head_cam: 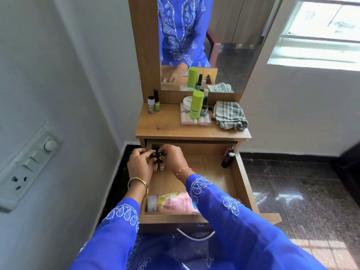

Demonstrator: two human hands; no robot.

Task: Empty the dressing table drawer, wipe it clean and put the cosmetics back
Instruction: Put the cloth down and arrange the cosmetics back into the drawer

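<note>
The wooden drawer [244, 178] is pulled out under the dressing table top [165, 125]. Both hands reach into its far left corner. My left hand [139, 164] and my right hand [172, 156] each grip the dark cap of one of two small bottles [158, 165] standing side by side. A dark tube [228, 159] leans in the far right corner. A pink pouch [169, 202] lies at the drawer's near edge. On the top stand two nail polish bottles [153, 103], a green bottle [196, 104], a white jar [188, 102], a dropper bottle [204, 106], a clear box [194, 119] and a striped cloth [229, 114].
A mirror [204, 36] rises behind the table top and reflects the person in blue. A white wall with a switch panel [29, 162] is close on the left. Dark stone floor [302, 191] lies to the right, under a window [321, 30].
</note>
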